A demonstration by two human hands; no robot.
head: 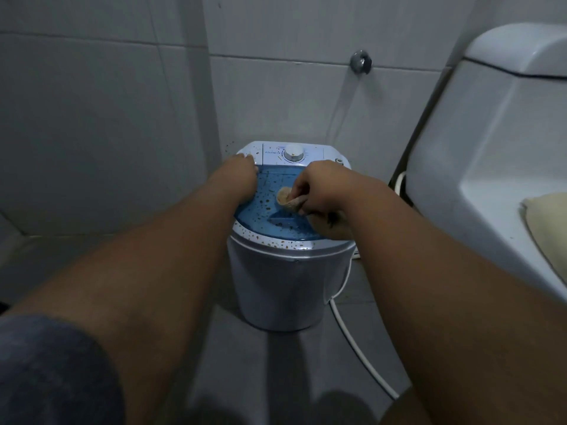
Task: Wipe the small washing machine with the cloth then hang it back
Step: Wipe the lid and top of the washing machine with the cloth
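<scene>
The right hand (pixel 322 191) is closed on the bunched cloth (pixel 288 200), pressing it on the washer (pixel 276 271) lid's centre, with the spotted rim from 6 to 9 o'clock nearest, while the left hand (pixel 239 173), fingers curled, braces the 10 o'clock edge.

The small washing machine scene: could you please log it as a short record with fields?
machine: small washing machine on the floor by the tiled wall
lid: blue lid, speckled with brown spots
dial: knob on the rear panel
left hand: left hand resting on the lid's left rear edge
right hand: right hand pressing a bunched cloth on the lid
beside: toilet to the right
</scene>
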